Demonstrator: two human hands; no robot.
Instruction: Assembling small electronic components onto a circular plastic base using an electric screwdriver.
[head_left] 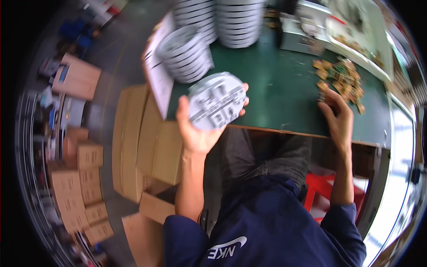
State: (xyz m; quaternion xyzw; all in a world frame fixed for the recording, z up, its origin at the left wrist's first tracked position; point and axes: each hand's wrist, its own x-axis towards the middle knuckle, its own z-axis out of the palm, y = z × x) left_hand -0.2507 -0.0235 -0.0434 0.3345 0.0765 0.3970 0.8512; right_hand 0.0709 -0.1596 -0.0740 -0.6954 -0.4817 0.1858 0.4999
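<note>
My left hand [202,135] is wrapped round the edge of a round white plastic housing [218,101], tilted above the green table's front edge. Moulded ribs and recesses show on its upturned side; motion blurs the detail. At the right of the table, my right hand [339,115] is closed in a pinch on a small part [321,96], which looks like one of the little circuit boards. Just beyond those fingertips lies a loose pile of small tan and green circuit boards [347,80].
Stacks of round white housings [240,22] stand at the back left, with a leaning stack [184,53] nearer me. A grey metal box [302,35] and a white tray [356,51] sit at the back right. Cardboard boxes [147,138] stand left of the green table [275,98].
</note>
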